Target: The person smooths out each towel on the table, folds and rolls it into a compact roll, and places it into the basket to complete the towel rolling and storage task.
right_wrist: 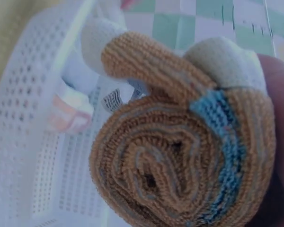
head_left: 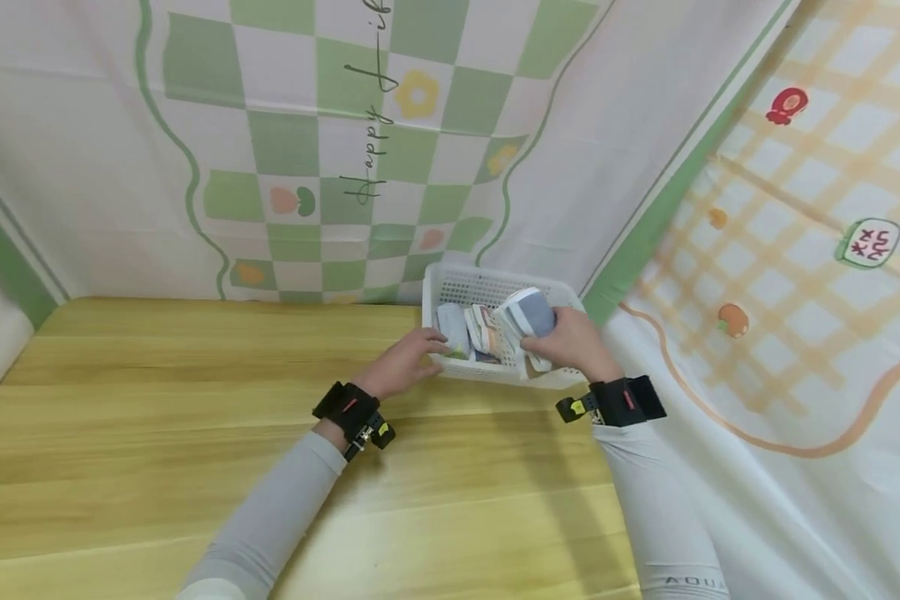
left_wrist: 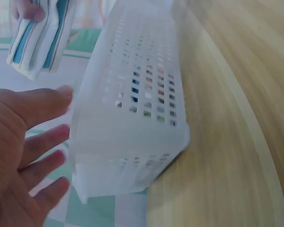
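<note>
My right hand [head_left: 576,342] grips a rolled pair of socks [head_left: 532,313] over the right end of a white perforated plastic basket [head_left: 487,372]. Close up in the right wrist view, the socks [right_wrist: 170,156] show a spiral of brown ribbed knit with a blue stripe and whitish rounded parts. My left hand [head_left: 403,367] is at the basket's left end, its fingertips right by the rim and holding nothing. In the left wrist view its thumb and fingers [left_wrist: 42,139] are spread beside the basket wall. Inside lie a grey folded bundle [head_left: 452,325] and a striped light bundle [head_left: 483,330].
The basket stands at the back right of a wooden table [head_left: 195,417], against a green checkered cloth [head_left: 285,150] hanging behind. Another cloth with an orange lattice print [head_left: 817,275] hangs along the right side. Each wrist wears a black strap with a small camera.
</note>
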Demonstrator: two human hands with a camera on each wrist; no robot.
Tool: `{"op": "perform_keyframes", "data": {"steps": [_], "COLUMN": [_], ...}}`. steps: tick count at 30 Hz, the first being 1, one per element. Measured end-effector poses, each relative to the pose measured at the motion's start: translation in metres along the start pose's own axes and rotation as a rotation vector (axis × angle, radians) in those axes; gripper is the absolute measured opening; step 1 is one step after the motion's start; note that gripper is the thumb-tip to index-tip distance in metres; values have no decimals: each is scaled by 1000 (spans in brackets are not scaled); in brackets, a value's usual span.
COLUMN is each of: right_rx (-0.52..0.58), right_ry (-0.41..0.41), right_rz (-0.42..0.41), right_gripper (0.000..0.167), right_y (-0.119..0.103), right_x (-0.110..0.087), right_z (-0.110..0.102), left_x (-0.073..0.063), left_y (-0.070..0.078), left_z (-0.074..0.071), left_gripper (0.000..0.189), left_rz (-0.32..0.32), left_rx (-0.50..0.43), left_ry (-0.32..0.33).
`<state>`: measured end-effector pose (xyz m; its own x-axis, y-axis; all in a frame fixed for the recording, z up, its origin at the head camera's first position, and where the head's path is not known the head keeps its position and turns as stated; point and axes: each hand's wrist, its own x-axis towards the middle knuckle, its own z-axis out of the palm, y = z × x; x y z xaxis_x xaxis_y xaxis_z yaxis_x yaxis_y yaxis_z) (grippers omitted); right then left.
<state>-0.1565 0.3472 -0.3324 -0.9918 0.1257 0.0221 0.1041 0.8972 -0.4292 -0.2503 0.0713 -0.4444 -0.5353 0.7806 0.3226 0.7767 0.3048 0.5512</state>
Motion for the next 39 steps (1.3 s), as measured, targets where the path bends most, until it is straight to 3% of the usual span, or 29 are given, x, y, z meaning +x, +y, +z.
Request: {"op": "perform_keyframes", "data": {"steps": [5,10,20,24,27,31,35,37,39], "right_rx": [-12,-74,-104,-146,-215,-338,-358,-355,-341], "right_ry": [-11,-40,-269,-357,-441,-529,-583,-584,-520], "right_rz": [26,39,223,280,289,248,253,267,271], "right_gripper": [68,63,59,41,39,57,69,69,81], "right_y": [12,28,70,85,86,73,65,73,92], "right_x": [24,53,100,106,104,93,88,93,103], "right_z": [-14,-18,2,18,30,39,44,49,60], "left_x": [4,5,0,-2,-5,-8,-10,-10,-11], "left_y": [7,19,39,47,53,57,59,59,59], "left_z": [2,4,19,23,25,25,25,25,27], "left_gripper": [29,28,28,28,29,30,30,30,30], "left_rz": [21,52,84,74,48,23,8,1,0], "left_rx": [19,39,61,60,47,24,10,13,25], "left_ry": [-19,-17,-9,-25,-40,-38,-38,-36,-38]}}
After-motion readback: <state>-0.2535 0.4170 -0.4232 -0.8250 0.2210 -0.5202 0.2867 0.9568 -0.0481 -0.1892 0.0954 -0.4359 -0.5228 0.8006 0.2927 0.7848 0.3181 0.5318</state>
